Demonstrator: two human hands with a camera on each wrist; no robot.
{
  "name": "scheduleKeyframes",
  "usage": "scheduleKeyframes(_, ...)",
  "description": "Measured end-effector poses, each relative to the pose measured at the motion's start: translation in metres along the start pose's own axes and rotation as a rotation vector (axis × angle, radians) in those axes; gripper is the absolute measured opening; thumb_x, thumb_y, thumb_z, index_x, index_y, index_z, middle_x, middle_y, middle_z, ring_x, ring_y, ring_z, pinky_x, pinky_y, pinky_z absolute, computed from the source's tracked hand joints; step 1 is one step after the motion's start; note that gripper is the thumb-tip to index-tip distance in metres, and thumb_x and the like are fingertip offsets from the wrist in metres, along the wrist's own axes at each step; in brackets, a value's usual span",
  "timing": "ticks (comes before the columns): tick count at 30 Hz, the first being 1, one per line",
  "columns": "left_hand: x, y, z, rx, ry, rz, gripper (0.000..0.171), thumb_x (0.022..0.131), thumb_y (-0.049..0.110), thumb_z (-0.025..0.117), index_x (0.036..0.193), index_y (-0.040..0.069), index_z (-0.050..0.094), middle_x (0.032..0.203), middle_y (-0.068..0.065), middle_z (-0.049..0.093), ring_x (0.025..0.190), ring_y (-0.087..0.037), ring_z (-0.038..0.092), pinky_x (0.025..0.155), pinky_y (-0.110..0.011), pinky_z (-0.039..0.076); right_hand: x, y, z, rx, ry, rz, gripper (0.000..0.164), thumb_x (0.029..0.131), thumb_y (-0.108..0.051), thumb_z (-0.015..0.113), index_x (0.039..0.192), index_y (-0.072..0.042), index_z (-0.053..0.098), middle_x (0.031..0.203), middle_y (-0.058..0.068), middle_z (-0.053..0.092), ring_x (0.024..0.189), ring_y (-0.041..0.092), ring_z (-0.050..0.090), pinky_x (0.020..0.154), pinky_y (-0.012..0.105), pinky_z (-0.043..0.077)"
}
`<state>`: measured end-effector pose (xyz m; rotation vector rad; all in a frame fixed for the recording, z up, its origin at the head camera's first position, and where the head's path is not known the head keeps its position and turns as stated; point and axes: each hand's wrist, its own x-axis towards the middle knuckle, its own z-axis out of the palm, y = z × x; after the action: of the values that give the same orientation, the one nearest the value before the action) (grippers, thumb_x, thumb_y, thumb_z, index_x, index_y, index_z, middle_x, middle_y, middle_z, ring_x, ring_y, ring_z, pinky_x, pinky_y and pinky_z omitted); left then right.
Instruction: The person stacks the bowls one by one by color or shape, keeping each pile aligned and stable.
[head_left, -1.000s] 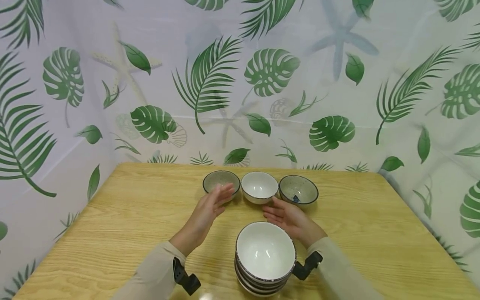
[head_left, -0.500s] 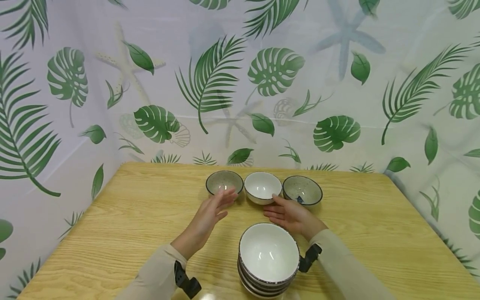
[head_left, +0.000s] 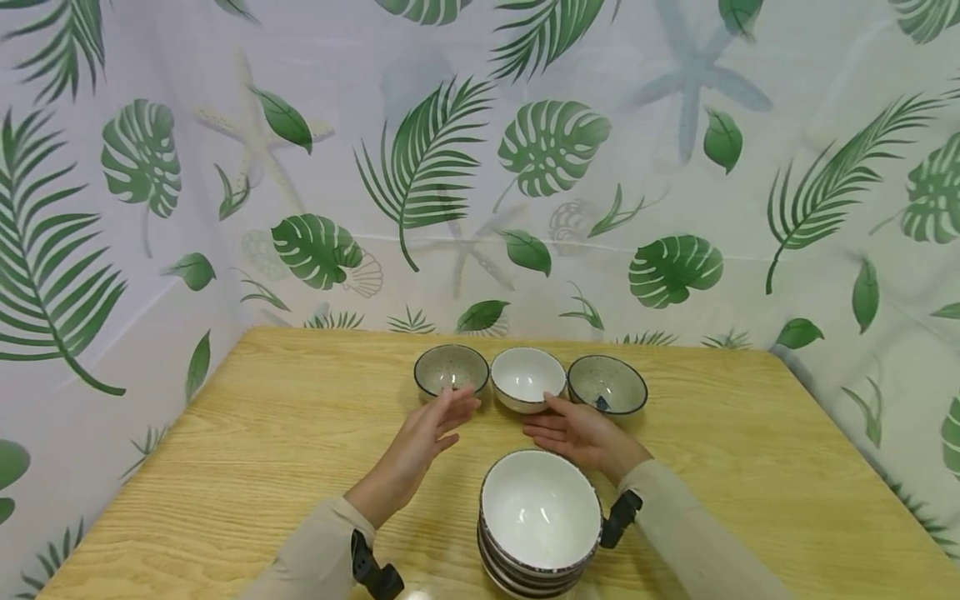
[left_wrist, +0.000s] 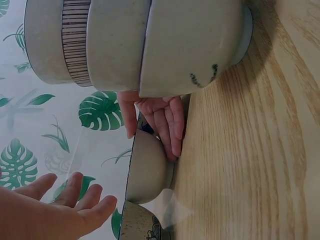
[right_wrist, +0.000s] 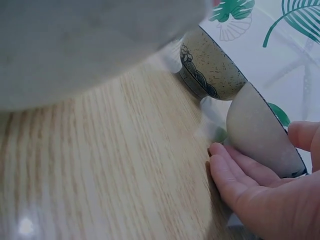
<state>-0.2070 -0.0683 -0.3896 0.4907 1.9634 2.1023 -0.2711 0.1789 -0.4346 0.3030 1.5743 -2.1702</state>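
A small white bowl with a dark rim stands between two speckled grey bowls at the back of the table. My right hand holds its near right side, the thumb at the rim and the fingers stretched along the underside, as the right wrist view also shows. My left hand hovers with fingers extended in front of the left grey bowl, overlapping its near rim in the head view and holding nothing. The right grey bowl has a dark blue mark inside.
A stack of several larger bowls, white inside with speckled rims, stands near the front between my forearms. The wooden table meets a leaf-patterned wall covering at the back.
Both hands keep nearly the same place and pose by the small bowls. The view has shifted slightly, so everything sits a little further right in the picture.
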Motion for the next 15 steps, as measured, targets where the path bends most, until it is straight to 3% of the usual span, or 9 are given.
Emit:
scheduleKeyframes(7,-0.0012,-0.0041,0.0005,0.016,-0.003,-0.011,0.057,0.103,0.043,0.024,0.141,0.003,0.038,0.135,-0.015,0.046,0.126,-0.029,0.037,0.104,-0.051,0.025,0.0000,0.0020,-0.0026,-0.038,-0.031,-0.009,0.061,0.101,-0.030,0.040,0.143,0.007,0.017,0.140,0.031,0.031,0.124,0.035,0.039,0.098,0.039,0.037)
scheduleKeyframes(15,0.0010,-0.0066,0.0015,0.033,-0.015,-0.025,0.055,0.104,0.040,0.022,0.141,0.002,0.037,0.135,-0.015,0.046,0.126,-0.030,0.038,0.104,-0.052,0.025,0.0014,0.0027,-0.0026,-0.031,-0.028,-0.026,0.058,0.101,-0.029,0.042,0.143,0.006,0.021,0.139,0.031,0.033,0.123,0.036,0.040,0.098,0.040,0.038)
